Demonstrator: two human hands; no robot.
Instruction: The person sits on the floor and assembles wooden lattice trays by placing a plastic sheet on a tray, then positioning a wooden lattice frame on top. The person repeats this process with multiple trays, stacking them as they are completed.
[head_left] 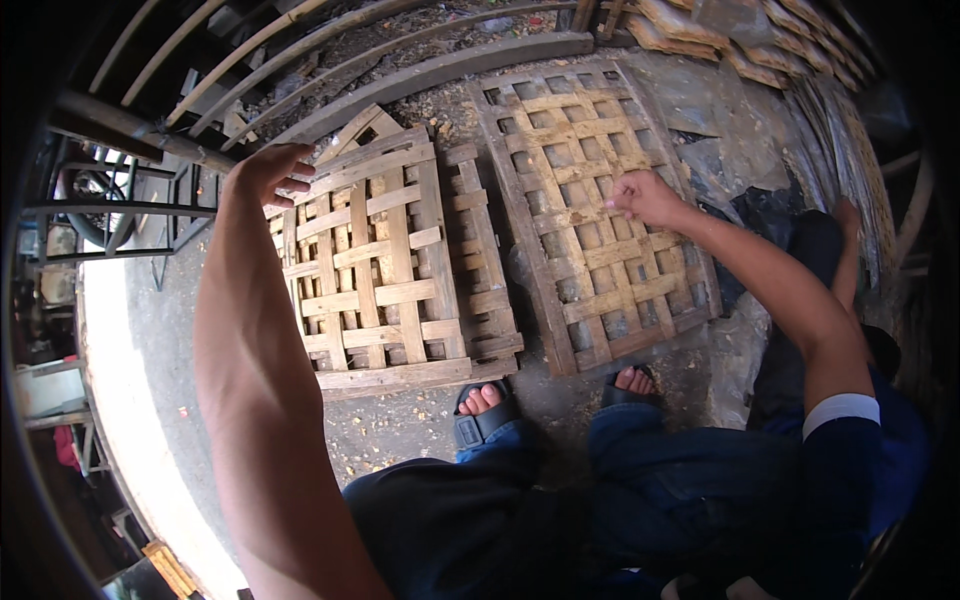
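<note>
Two woven lattice panels of wooden slats lie on the ground in front of me. My left hand (277, 175) is at the far left corner of the left lattice panel (425, 237), its fingers stretched and a little apart; whether they touch the wood cannot be made out. This panel rests on top of other similar slatted frames (483, 240). Over the middle of the right lattice panel (585, 215), my right hand (645, 197) is closed with the fingers curled in. Anything inside those fingers is hidden.
My sandalled feet (484, 400) stand at the panels' near edges. Another person (848, 245) is close on my right. A stack of sheet-like pieces (690, 30) lies at the far right. Bamboo poles (250, 55) and a dark metal frame (125, 205) border the left.
</note>
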